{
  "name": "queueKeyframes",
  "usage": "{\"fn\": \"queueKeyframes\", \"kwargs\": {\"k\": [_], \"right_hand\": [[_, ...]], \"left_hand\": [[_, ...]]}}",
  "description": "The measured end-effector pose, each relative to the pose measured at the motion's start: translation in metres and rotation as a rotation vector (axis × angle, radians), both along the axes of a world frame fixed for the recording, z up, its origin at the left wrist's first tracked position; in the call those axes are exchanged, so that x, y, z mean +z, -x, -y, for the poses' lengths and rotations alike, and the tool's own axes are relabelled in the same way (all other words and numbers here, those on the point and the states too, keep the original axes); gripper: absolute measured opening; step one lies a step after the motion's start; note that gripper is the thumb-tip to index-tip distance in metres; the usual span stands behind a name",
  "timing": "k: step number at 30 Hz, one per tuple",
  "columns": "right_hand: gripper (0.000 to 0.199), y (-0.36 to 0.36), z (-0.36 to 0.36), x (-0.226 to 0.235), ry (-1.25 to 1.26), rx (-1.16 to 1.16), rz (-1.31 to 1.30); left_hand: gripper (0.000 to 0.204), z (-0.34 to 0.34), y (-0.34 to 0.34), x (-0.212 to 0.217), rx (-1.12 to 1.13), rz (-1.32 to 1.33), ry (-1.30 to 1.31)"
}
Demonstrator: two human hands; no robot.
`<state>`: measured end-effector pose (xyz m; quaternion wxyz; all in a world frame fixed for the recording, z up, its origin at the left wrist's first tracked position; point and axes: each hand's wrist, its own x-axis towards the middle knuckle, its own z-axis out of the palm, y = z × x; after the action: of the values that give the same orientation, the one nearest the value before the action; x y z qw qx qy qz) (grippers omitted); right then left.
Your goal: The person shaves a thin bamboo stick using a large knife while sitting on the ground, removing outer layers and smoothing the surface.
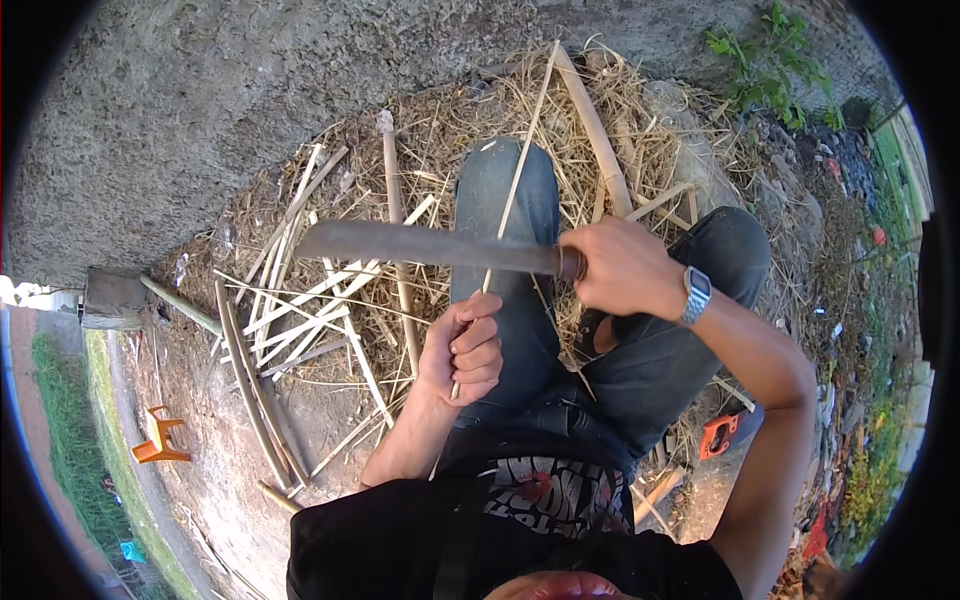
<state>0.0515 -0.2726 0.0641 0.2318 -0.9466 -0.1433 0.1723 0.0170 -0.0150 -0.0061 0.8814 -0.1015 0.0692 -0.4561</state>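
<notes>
While the right hand (622, 268) grips a long knife (430, 246) by its handle, the left hand (463, 350) pinches a thin bamboo strip (519, 178) (probably light, springy, splintery) over the knee, best held low.

Knife (430, 247): long, broad, dull grey blade, lying nearly level across the view, tip pointing to the person's left, handle end at right, blade crossing the strip.
Bamboo strip (520, 170): thin, pale, straight sliver, running steeply upward over the jeans-clad knee, lower end near the lap, upper end above the straw.
</notes>
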Motion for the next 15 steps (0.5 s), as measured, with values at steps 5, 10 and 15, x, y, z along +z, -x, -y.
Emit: {"fn": "queueKeyframes", "kwargs": {"k": [5,10,15], "right_hand": [[0.017,-0.082,0.084,-0.025,-0.064,-0.450,0.141],[0.017,-0.068,0.060,-0.008,-0.032,-0.275,0.144],[0.019,-0.036,0.016,0.006,0.056,-0.028,0.113]], "left_hand": [[0.031,-0.013,0.022,-0.007,-0.073,0.037,-0.064],[0.031,-0.018,0.020,-0.019,-0.046,0.051,-0.096],[0.031,-0.030,0.022,-0.017,-0.068,0.053,-0.113]]}}
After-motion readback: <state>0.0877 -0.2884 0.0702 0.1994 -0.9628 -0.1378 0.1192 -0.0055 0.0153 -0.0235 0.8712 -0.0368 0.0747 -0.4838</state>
